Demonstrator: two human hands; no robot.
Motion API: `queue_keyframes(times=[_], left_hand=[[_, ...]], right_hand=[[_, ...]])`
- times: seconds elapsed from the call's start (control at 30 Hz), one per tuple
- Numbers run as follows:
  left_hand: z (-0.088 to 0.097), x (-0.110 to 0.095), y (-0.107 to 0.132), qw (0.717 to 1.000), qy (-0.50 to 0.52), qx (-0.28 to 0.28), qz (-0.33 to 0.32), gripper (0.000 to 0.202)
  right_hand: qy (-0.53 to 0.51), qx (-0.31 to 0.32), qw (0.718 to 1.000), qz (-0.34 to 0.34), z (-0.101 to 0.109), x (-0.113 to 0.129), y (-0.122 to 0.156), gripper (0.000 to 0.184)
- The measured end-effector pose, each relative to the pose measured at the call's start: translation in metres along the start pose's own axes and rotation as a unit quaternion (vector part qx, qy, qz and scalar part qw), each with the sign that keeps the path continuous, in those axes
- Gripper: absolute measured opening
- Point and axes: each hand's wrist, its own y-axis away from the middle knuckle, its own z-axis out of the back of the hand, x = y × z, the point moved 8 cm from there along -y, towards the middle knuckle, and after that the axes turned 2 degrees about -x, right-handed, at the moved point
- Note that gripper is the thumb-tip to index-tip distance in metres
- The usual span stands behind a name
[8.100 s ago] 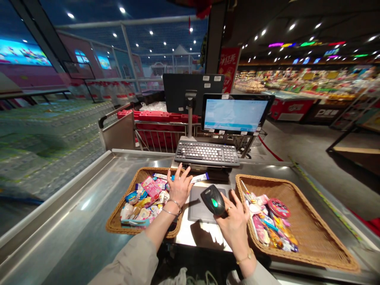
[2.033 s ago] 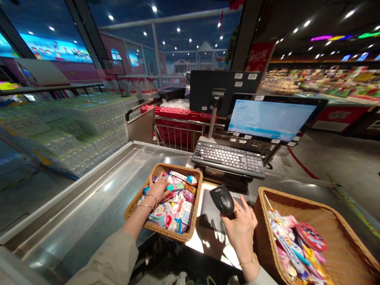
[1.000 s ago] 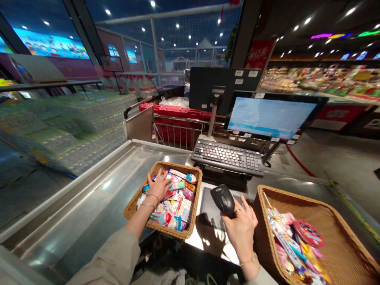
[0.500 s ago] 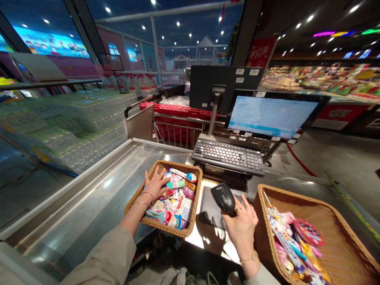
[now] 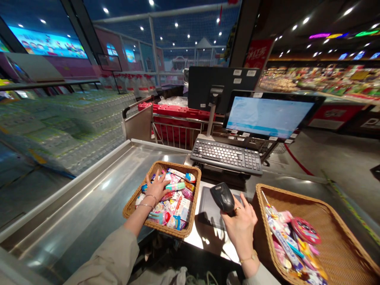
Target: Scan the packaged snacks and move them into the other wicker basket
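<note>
Left of centre in the frame, I see the left hand, fingers spread apart (contact beneath its palm, I cannot tell), over small packages in a wicker basket; lower centre, the right hand clasps a black scanner; lower right, a second basket.

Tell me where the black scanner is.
In the head view, right of centre, the scanner is in the right hand, between the left basket and the right basket, nearer than the keyboard.
</note>
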Motion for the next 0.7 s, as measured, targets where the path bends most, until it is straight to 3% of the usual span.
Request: queue_keyframes(times=[0.17, 0.47, 0.7], left_hand=[[-0.003, -0.005, -0.003, 1.000, 0.010, -0.009, 0.005, 0.032], [-0.022, 0.005, -0.022, 0.999, 0.022, 0.041, 0.000, 0.033], [-0.010, -0.003, -0.022, 0.999, 0.046, 0.010, -0.022, 0.027]], right_hand=[[0.005, -0.008, 1.000, 0.004, 0.002, 0.000, 0.000, 0.026], [0.006, -0.010, 1.000, 0.008, 0.003, -0.002, 0.003, 0.028], [0.008, 0.004, 1.000, -0.006, 0.003, -0.007, 0.005, 0.027]])
